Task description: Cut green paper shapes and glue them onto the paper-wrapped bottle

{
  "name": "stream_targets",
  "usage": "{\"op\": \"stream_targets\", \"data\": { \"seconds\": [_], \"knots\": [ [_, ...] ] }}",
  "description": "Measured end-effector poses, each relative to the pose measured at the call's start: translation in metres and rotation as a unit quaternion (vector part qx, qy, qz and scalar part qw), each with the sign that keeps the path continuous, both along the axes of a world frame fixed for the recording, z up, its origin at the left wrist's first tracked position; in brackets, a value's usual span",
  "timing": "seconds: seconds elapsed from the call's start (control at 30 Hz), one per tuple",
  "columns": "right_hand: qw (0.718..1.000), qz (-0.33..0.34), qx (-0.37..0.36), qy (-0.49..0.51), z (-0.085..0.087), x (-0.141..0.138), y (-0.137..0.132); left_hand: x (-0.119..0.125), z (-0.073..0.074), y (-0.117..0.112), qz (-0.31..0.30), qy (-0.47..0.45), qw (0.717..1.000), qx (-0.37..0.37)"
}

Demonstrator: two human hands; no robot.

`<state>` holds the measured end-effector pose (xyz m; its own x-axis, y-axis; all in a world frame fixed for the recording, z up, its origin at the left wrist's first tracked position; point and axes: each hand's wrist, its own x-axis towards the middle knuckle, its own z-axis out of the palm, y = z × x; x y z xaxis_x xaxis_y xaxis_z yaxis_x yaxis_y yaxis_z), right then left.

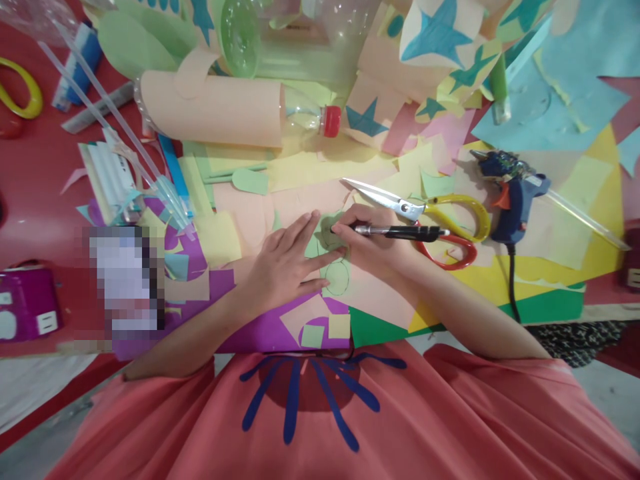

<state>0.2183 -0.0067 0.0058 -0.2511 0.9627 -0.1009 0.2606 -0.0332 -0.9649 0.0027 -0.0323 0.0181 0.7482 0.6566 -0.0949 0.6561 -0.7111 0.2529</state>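
Note:
My right hand (373, 243) grips a black pen (400, 231) lying nearly level, its tip on a piece of light green paper (336, 275). A small round object (330, 233) sits on that paper under the pen tip, and a drawn circle shows just below it. My left hand (285, 260) lies flat with fingers stretched out, pressing the green paper from the left, fingertips beside the round object.
Yellow-and-red scissors (440, 220) lie right of my hands, a blue glue gun (510, 193) beyond them. A plastic bottle wrapped in peach paper (225, 110) lies at the back. Paper scraps cover the red table (35, 173); glue sticks (115, 180) rest at the left.

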Motion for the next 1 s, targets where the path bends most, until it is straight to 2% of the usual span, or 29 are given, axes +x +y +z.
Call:
{"op": "stream_targets", "data": {
  "seconds": [0.1,0.3,0.53,0.67,1.0],
  "knots": [
    [0.999,-0.030,0.013,-0.008,-0.0020,-0.0013,-0.0008,0.0003,0.0015,0.0002,0.004,-0.004,1.000,-0.015],
    [1.000,-0.005,0.008,0.016,-0.0066,0.0005,-0.0025,-0.0001,0.0003,0.0000,0.001,-0.006,1.000,-0.001],
    [0.995,-0.087,0.043,-0.006,-0.0075,-0.0041,-0.0043,-0.0016,-0.0046,-0.0013,-0.007,-0.008,1.000,0.027],
    [0.996,-0.069,0.057,-0.002,-0.0083,-0.0038,-0.0044,-0.0023,-0.0043,-0.0009,-0.008,0.003,1.000,0.026],
    [0.992,-0.114,0.054,-0.014,-0.0005,-0.0070,-0.0050,-0.0035,-0.0072,-0.0010,-0.011,-0.024,0.999,0.032]
  ]
}}
